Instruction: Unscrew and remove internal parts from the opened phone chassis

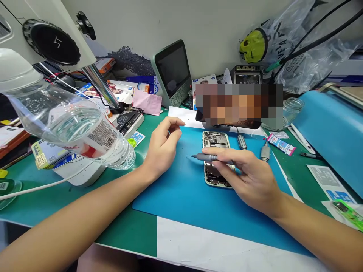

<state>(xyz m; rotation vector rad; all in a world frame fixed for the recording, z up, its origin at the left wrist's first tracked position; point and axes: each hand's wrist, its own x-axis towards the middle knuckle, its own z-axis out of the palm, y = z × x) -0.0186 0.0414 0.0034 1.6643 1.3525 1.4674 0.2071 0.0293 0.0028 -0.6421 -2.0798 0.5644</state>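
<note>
An opened phone (215,141) with its inner parts showing lies on a blue work mat (181,192). My right hand (249,177) rests over the phone's lower half and holds a grey precision screwdriver (208,157), its tip pointing left above the mat. My left hand (163,145) hovers over the mat's left edge with fingers curled, thumb and forefinger pinched together; whatever is in the pinch is too small to see.
A clear water bottle (73,130) lies tilted at the left near a microscope stand (99,85). A small screen device (172,73) stands at the back. Two more screwdrivers (265,151) lie right of the phone. A glass jar (292,107) and plastic bags (306,56) sit at the right.
</note>
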